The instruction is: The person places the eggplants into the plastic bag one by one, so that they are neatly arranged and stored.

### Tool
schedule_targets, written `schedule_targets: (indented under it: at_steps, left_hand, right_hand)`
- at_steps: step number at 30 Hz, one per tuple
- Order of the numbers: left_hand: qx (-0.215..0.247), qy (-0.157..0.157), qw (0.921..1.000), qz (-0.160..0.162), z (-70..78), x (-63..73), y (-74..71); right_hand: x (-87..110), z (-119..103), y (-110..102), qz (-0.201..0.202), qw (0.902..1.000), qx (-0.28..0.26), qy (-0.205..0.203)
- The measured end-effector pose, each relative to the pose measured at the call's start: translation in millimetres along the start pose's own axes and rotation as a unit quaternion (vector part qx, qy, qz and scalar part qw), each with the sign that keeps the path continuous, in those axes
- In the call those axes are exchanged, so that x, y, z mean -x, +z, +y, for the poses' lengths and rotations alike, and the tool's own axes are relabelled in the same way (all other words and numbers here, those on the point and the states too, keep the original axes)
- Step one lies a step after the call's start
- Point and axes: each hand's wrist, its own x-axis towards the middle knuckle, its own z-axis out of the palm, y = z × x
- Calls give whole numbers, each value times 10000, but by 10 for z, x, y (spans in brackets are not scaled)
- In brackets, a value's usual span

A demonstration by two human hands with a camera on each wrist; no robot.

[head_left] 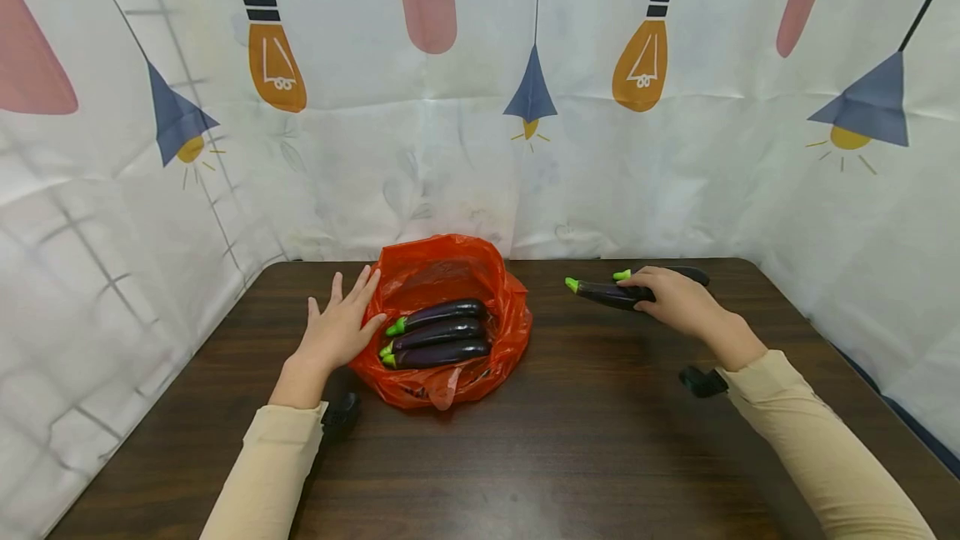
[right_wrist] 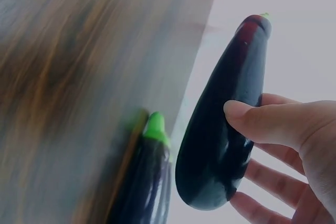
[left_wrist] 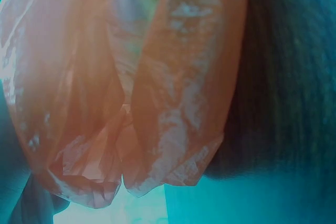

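Note:
A red plastic bag (head_left: 517,332) sits on the table with its mouth spread, and three dark purple eggplants (head_left: 442,332) with green stem ends lie inside. My left hand (head_left: 335,332) rests against the bag's left rim, its fingers straight and spread. In the left wrist view the translucent bag (left_wrist: 184,87) fills most of the picture. To the right, my right hand (head_left: 678,298) grips an eggplant (right_wrist: 223,124), thumb on one side and fingers on the other, above the tabletop. Just behind it another eggplant (head_left: 692,274) lies on the table, partly hidden by that hand.
The dark wood-grain table (head_left: 525,465) reaches back to a pale fabric backdrop (head_left: 360,165) printed with lamps and bulbs. Black wrist-camera mounts (head_left: 703,382) stick out beneath both forearms.

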Motion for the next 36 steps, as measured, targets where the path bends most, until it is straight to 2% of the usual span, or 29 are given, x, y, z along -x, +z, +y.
schedule_targets:
  at_steps: [11,25,36]
  left_hand:
    - [13,-1,10000,-6,3,4,-8]
    - [43,-45,10000,-35,2,7,3]
    - [40,-16,10000,-31,8,0,-14]
  right_hand:
    - [-163,-187,-42,-22,9999,28,-139]
    - [-431,-433,39,-3,9993,-212,-317]
    - [-527,-531,119,141,9982,-232,-529]
